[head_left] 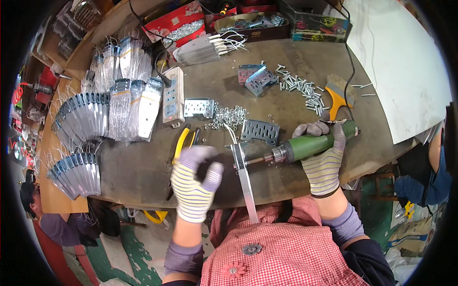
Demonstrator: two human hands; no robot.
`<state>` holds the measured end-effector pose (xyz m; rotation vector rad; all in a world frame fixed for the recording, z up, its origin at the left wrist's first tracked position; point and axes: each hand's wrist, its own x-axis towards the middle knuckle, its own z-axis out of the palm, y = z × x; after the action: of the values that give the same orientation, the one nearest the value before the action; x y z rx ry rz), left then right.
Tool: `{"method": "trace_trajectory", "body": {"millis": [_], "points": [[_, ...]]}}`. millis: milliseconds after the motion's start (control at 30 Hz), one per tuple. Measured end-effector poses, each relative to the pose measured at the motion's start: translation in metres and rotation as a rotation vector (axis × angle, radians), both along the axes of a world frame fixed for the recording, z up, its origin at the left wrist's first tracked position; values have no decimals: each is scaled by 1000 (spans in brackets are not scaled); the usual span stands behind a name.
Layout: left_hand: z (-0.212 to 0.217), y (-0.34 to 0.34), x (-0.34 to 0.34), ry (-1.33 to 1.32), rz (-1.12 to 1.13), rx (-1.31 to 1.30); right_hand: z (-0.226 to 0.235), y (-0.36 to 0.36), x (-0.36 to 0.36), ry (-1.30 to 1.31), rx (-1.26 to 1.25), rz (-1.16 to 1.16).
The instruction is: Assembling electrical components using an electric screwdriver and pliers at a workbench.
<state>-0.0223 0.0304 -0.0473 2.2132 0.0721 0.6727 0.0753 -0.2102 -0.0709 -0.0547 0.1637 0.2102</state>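
My right hand (320, 164), in a striped glove, is wrapped round a green electric screwdriver (310, 147). Its bit points left and meets the upper part of a flat metal strip (245, 183) with white wires at its far end. The strip's near end reaches over the table edge against my apron. My left hand (193, 178), gloved too, is left of the strip and smeared by motion; its thumb stands apart from the fingers, with nothing visible between them. Next to it lie yellow-handled pliers (181, 143), partly hidden by the hand. A slotted metal bracket (260, 132) lies just beyond the screwdriver's tip.
Small nuts (229, 117) and loose screws (305, 90) are scattered beyond my hands. A yellow-handled brush (339, 97) lies right; a power strip (172, 97) and bundled metal strips (81, 117) are left. Red boxes (179, 24) line the back. Another person (57, 231) is at far left.
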Motion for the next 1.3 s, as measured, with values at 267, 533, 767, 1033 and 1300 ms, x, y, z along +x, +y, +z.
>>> {"method": "trace_trajectory", "body": {"millis": [267,533,767,1033,1300], "points": [[-12,75,8,151,31,737,6,-2,-3,-22,-47,-6],[33,12,21,-270,-331,-795,-1,-2,-2,61,-2,-16],[67,-34,27,-138,-220,-610,3,-2,-2,-8,-21,-16],[49,-43,44,-355,-308,-558,9,6,1,23,33,-8],[50,-57,47,-326,-176,-390,3,-2,-6,-24,35,-37]]}}
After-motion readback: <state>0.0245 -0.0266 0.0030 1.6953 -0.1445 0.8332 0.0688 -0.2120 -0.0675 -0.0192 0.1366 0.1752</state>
